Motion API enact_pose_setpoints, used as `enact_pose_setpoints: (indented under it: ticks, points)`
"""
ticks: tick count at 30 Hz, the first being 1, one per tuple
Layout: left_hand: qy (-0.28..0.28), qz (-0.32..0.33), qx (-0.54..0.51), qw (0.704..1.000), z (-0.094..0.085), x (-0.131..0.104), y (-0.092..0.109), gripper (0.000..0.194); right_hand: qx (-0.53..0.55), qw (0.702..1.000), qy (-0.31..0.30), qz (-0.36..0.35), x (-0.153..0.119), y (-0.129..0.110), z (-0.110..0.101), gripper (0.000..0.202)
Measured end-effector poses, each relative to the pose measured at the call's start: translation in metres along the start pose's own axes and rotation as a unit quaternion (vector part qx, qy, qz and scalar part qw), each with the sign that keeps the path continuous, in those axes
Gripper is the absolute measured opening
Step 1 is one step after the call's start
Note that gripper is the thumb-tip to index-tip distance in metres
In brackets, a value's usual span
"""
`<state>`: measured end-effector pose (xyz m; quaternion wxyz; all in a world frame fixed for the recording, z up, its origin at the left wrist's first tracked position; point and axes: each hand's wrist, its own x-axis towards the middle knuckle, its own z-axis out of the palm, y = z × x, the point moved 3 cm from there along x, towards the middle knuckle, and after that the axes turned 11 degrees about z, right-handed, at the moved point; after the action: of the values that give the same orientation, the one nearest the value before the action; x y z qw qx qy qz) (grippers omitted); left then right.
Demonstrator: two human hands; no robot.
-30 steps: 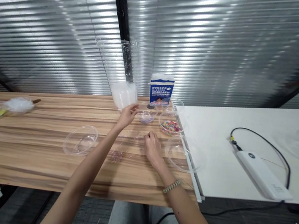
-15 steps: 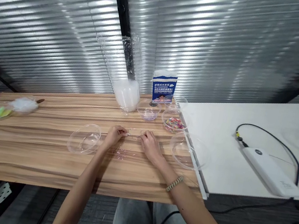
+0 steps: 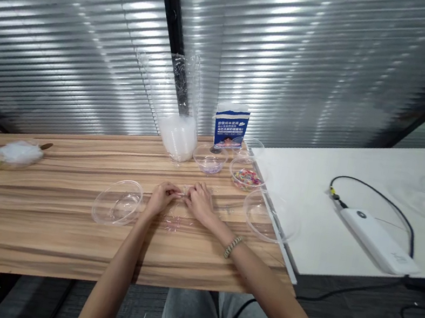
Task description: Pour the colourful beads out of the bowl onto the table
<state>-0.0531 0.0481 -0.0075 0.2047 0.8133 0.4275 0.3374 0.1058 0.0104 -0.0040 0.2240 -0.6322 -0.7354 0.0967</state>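
My left hand is closed in a pinch on crinkled clear plastic film, low over the wooden table. Close beside it, my right hand pinches the same film, its fingertips almost meeting those of the left. The film spreads beneath and in front of both hands and carries faint reddish marks. Its exact shape is hard to make out, and the fingers hide the pinched part. A clear plastic bowl stands to the left of my hands, and another clear bowl to the right.
Behind my hands stand a bowl of colourful small bands, a bowl with purplish contents, a blue-and-white packet and stacked bowls in a clear bag. Bagged items lie far left. A white power bank with a cable is on the white table.
My right hand has moved left, closing the gap to my left hand; the film that was stretched between them is now bunched at the fingertips. The view has shifted slightly.
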Motion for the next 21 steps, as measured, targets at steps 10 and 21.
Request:
enact_pose_setpoints:
  ticks: [10,21]
  points:
    - [-0.034,0.006,-0.002,0.999,-0.002,0.000,0.000,0.009,-0.024,0.999,-0.027,-0.011,-0.003,0.006,-0.018,0.016]
    - [-0.039,0.051,0.051,0.997,0.007,-0.002,0.001,0.011,-0.113,0.983,-0.028,0.143,-0.017,0.050,-0.066,0.028]
